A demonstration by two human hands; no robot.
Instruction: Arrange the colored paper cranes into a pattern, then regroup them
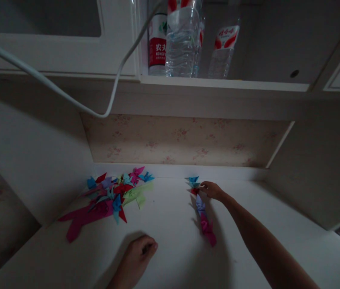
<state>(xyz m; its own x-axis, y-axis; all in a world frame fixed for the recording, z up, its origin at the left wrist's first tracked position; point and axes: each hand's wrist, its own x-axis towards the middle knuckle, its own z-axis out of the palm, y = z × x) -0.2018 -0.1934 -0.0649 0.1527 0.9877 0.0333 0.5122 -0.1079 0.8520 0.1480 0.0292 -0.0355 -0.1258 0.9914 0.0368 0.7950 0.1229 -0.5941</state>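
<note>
Folded paper cranes lie on the white desktop in two groups. On the right, a short row runs toward me: blue cranes [193, 179] at the back, a red paper crane [194, 191], a lavender crane [200, 204], then magenta ones [206, 226]. My right hand [211, 190] reaches to the row's far part, its fingertips pinched at the red crane, which they partly cover. Curled loosely, my left hand [141, 252] rests near the front with nothing visible in it. Left of the row is a mixed pile of cranes, including a magenta one [88, 216] and a light green one [135, 194].
A cabinet shelf [224, 83] overhangs the desktop, holding clear water bottles [182, 48] and a red-and-white labelled bottle [157, 50]. In front of it a white cable [67, 98] hangs in a loop. Side panels [308, 160] close in the desk, with floral wallpaper [182, 140] behind.
</note>
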